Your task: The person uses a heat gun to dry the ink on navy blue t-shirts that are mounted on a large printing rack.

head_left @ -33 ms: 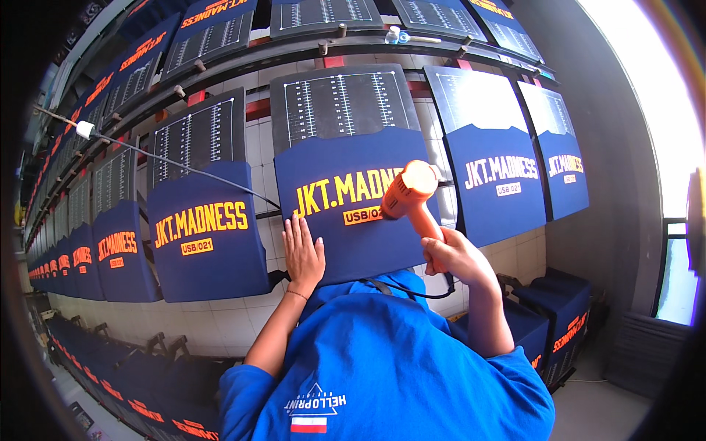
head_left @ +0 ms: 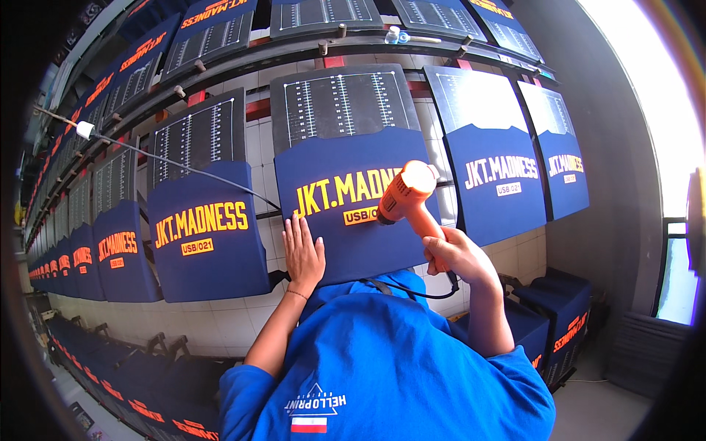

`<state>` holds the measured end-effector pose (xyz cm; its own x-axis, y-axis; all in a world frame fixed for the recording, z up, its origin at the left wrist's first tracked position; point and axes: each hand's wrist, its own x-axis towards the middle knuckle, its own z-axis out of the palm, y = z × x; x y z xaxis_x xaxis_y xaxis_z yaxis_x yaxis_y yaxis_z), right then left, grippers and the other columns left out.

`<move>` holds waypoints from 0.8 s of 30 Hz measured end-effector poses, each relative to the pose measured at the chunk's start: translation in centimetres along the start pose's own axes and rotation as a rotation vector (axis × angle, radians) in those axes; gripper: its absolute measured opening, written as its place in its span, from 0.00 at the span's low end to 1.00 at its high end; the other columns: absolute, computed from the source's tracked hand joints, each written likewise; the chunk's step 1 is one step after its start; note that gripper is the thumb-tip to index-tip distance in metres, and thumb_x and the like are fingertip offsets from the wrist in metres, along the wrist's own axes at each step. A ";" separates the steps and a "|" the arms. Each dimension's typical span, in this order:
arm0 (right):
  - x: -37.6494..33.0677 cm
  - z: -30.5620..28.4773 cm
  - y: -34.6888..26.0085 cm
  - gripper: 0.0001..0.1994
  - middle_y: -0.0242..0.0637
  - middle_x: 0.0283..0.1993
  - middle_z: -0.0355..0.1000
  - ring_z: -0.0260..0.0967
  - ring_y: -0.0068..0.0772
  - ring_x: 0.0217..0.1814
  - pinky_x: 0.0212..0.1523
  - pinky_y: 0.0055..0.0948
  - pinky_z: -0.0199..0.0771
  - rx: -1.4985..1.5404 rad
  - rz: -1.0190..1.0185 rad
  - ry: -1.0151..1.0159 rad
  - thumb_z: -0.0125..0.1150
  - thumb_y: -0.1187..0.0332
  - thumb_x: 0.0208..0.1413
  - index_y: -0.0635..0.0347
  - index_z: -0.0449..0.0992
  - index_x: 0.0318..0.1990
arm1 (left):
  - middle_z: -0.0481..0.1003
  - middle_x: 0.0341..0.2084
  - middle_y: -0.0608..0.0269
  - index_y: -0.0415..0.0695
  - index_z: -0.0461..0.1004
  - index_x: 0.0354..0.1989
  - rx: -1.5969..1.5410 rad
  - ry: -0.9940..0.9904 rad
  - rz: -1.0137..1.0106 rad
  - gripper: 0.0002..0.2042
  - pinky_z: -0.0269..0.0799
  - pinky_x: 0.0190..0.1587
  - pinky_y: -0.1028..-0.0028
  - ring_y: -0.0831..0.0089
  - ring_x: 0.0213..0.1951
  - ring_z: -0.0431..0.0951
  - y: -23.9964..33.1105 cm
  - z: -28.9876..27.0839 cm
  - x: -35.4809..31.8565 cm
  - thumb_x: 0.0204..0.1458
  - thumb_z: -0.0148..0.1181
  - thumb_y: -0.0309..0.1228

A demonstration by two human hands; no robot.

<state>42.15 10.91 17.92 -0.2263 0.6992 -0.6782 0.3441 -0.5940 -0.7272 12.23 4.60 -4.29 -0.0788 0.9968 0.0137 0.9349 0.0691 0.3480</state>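
My right hand (head_left: pixel 451 253) is closed round the handle of an orange heat gun (head_left: pixel 409 200). Its dark nozzle tilts down and to the left, over the yellow and orange print on a navy shirt (head_left: pixel 331 253). The gun's body hides part of that lettering. Fingers stretched, my left hand (head_left: pixel 302 251) lies flat on the shirt's left edge, just below the print. The shirt is pulled over a black printing board (head_left: pixel 316 99) with white ruler marks, whose upper part shows bare.
More boards with printed navy shirts flank this one, including a left neighbour (head_left: pixel 198 268) and a right neighbour (head_left: pixel 500 209). A thin rod (head_left: pixel 176 163) crosses the left boards, ending near mine. Along the far rail lies a small bottle (head_left: pixel 393 34). A dark cord (head_left: pixel 441 296) hangs below my right hand.
The heat gun's nozzle has shifted slightly to the left over the print, and my right hand has turned a little with it. My left hand stays in place.
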 end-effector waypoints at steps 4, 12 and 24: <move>-0.1 1.6 -0.2 0.15 0.32 0.30 0.69 0.72 0.22 0.27 0.29 0.23 0.76 -0.001 -0.036 0.015 0.58 0.60 0.64 0.66 0.70 0.42 | 0.48 0.74 0.45 0.34 0.48 0.73 -0.015 0.038 0.009 0.32 0.37 0.75 0.52 0.47 0.75 0.42 -0.2 0.3 0.7 0.65 0.44 0.39; 0.5 2.0 0.1 0.16 0.33 0.30 0.70 0.73 0.23 0.27 0.30 0.24 0.76 -0.032 -0.038 -0.051 0.58 0.60 0.64 0.68 0.69 0.42 | 0.48 0.74 0.44 0.35 0.49 0.73 -0.020 0.055 0.018 0.31 0.38 0.75 0.51 0.47 0.75 0.43 -0.2 0.5 0.9 0.65 0.45 0.38; 0.9 3.2 -0.9 0.15 0.32 0.29 0.69 0.73 0.22 0.27 0.30 0.24 0.75 -0.014 -0.069 -0.089 0.58 0.60 0.64 0.67 0.71 0.39 | 0.53 0.72 0.45 0.36 0.53 0.72 -0.049 0.115 -0.030 0.30 0.42 0.74 0.51 0.46 0.74 0.48 0.4 0.6 0.3 0.63 0.47 0.35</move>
<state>38.72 10.74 17.62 -0.3293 0.6997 -0.6340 0.3376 -0.5398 -0.7711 12.74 4.99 -4.70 -0.1484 0.9829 0.1089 0.9139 0.0942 0.3949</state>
